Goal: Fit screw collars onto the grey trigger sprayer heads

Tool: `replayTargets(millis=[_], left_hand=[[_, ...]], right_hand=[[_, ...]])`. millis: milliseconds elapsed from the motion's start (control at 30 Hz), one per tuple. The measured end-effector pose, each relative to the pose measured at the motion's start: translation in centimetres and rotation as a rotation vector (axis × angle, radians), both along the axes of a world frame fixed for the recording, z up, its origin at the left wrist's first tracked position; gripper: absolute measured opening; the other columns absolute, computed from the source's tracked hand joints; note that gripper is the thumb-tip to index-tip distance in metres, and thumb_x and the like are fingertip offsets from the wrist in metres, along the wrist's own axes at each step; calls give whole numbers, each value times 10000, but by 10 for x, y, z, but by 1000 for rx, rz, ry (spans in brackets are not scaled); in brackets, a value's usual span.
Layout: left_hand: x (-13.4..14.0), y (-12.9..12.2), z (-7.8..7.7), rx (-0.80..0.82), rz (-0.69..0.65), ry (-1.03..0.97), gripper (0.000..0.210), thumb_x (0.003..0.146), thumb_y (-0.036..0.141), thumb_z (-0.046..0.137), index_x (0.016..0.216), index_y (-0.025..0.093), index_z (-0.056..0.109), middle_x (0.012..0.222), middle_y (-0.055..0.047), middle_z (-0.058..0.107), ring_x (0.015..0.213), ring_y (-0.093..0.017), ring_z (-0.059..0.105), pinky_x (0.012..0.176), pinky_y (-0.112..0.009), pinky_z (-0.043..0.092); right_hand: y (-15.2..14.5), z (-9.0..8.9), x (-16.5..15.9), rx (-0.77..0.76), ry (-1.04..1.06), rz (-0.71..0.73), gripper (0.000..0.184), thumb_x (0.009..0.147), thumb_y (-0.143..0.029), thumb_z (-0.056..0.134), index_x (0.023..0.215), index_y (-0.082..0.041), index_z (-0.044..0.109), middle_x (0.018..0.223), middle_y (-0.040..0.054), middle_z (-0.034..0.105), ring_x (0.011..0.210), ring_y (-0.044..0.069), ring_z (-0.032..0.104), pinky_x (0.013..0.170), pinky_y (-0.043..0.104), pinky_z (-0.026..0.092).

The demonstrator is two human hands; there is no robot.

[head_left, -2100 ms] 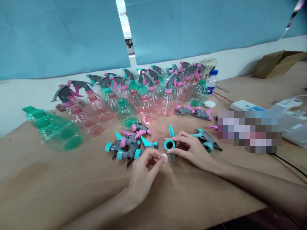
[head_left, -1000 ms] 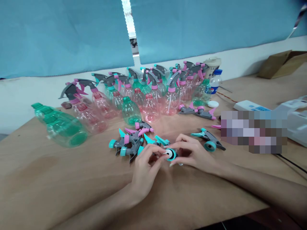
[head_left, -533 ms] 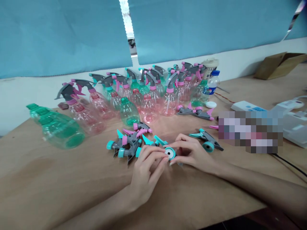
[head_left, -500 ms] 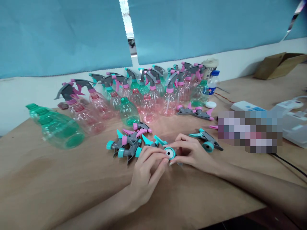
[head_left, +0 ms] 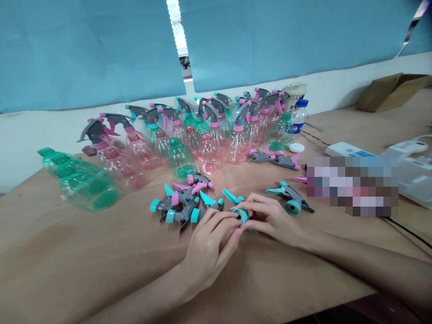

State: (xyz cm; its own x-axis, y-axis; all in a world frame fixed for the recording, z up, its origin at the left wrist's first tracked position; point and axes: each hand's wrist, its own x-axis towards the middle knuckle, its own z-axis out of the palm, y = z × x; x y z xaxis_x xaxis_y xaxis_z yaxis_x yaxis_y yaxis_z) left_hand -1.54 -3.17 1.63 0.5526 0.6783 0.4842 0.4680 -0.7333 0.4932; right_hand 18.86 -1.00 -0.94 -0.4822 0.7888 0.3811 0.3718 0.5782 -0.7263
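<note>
My right hand grips a grey and teal trigger spray head by its collar, whose round opening faces me. The teal trigger sticks out up and to the left. My left hand is closed, thumb and fingertips pinched together at the collar's opening. What those fingertips hold, if anything, is hidden. Just left of the hands lies a pile of loose spray heads with teal and pink collars. To the right of my right hand rests another teal-collared spray head.
Clear pink and green bottles stand behind, many with spray heads; a pink bottle is uncapped. Green bottles lie at the left. Two pink spray heads, a white cap, a power strip and a cardboard box are right.
The collar has turned slightly, and the white disc seen in its opening no longer shows. My left fingertips have moved slightly right across the opening. The right hand keeps its hold on the spray head.
</note>
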Motion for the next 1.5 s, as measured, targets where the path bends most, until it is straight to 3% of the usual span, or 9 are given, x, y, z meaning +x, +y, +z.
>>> replayTargets(millis=[233, 433, 600, 800, 967, 1067, 1133, 1300, 1500], left_hand=[[-2, -2, -7, -121, -9, 23, 186, 909, 182, 469, 1063, 179, 572, 1148, -101, 585, 883, -168, 632, 821, -317, 526], [-5, -3, -11, -96, -59, 66, 289, 884, 236, 527, 1168, 185, 508, 1187, -108, 568, 1090, -225, 560, 901, -363, 494], [-5, 3, -7, -234, -105, 81, 186, 872, 261, 537, 1044, 191, 536, 1087, -73, 579, 825, -164, 612, 758, -309, 524], [-5, 6, -2, -233, -138, -31, 145, 859, 223, 537, 997, 187, 559, 1101, -76, 593, 783, -144, 613, 677, -257, 512], [-4, 5, -7, -259, -42, 51, 147, 897, 277, 494, 989, 181, 559, 1036, -58, 591, 639, -113, 565, 579, -242, 466], [-2, 4, -9, -249, 101, 136, 198, 923, 338, 452, 973, 183, 564, 860, -24, 604, 644, -141, 567, 594, -265, 449], [-2, 3, -9, -265, 96, 118, 219, 934, 359, 431, 954, 182, 558, 789, -5, 600, 652, -143, 575, 604, -259, 451], [-4, 1, -8, -198, -25, 25, 190, 921, 309, 466, 1049, 188, 537, 982, -35, 627, 722, -137, 602, 666, -257, 485], [-4, 1, -12, -113, -32, 75, 184, 905, 286, 476, 1050, 185, 526, 915, -31, 628, 799, -172, 625, 714, -292, 508]], right_hand=[[1, 1, -2, 7, 0, -19, 238, 850, -380, 597, 1030, -228, 632, 818, 9, 511, 720, 135, 507, 645, 256, 454], [1, 3, -3, -51, -20, 10, 264, 821, -377, 635, 1043, -234, 624, 818, 3, 512, 712, 129, 506, 629, 243, 446], [1, 3, -4, -50, -37, 42, 259, 809, -410, 640, 992, -229, 622, 811, -1, 503, 720, 133, 507, 634, 241, 435], [1, 2, -5, -10, -49, 14, 287, 813, -397, 642, 1015, -199, 595, 776, -12, 516, 692, 124, 506, 625, 236, 418], [4, -1, -4, 39, -41, -9, 270, 812, -413, 638, 981, -203, 630, 700, -24, 486, 636, 116, 479, 578, 231, 386], [5, -3, -6, 50, -16, -29, 180, 874, -364, 569, 859, -195, 630, 660, -29, 465, 605, 104, 453, 569, 226, 367], [4, -5, -7, 42, -13, -26, 164, 869, -341, 576, 806, -190, 586, 673, -28, 474, 611, 103, 451, 564, 224, 361], [1, -4, -10, 6, -37, -76, 263, 763, -324, 685, 825, -202, 461, 731, -31, 477, 624, 111, 440, 551, 229, 372], [0, -3, -11, 109, -157, -74, 313, 793, -349, 649, 1048, -207, 536, 818, 5, 504, 689, 142, 500, 604, 261, 411]])
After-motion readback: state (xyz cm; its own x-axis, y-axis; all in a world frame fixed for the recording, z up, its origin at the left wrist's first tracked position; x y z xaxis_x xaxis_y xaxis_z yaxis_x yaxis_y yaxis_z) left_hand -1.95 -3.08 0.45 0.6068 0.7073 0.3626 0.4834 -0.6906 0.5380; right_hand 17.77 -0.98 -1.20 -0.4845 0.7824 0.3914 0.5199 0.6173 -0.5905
